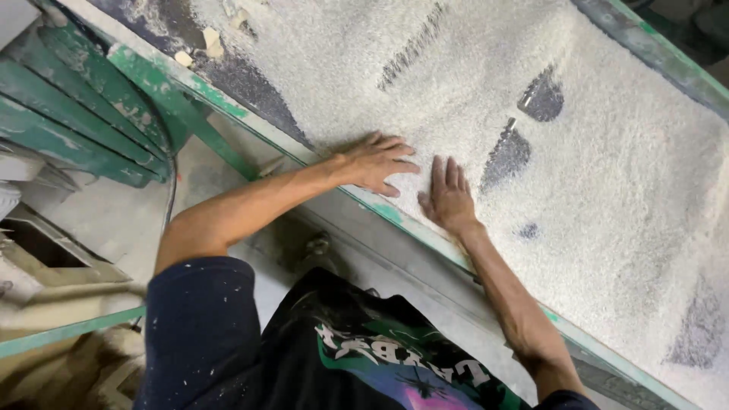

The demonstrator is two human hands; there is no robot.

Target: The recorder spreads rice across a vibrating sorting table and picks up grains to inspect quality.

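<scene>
Across the sloping, green-framed sorting tray (414,220) lies a thick bed of pale grain (607,190), most likely rice, covering nearly all of the dark deck. The person's left hand (377,162) rests flat on the grain close to the tray's near rim, fingers (400,144) spread and released, holding nothing. Just to its right, the right hand (448,196) also lies palm down on the grain, fingers together and stretched out, grasping nothing. The two hands sit close together but apart.

Further right, several dark bare patches (506,156) show where the deck is uncovered, and a couple of small metal fittings poke up beside them. At the far left corner a few pale lumps (206,39) sit on bare deck. Left of the tray stand green metal slats (68,114) of a neighbouring machine, with a dusty floor below.

Judging from the flat palms, the step in hand looks like spreading or levelling the grain by hand. A next move would call for light, even sweeping pressure towards the bare patches, keeping grain from spilling over the near rim.
</scene>
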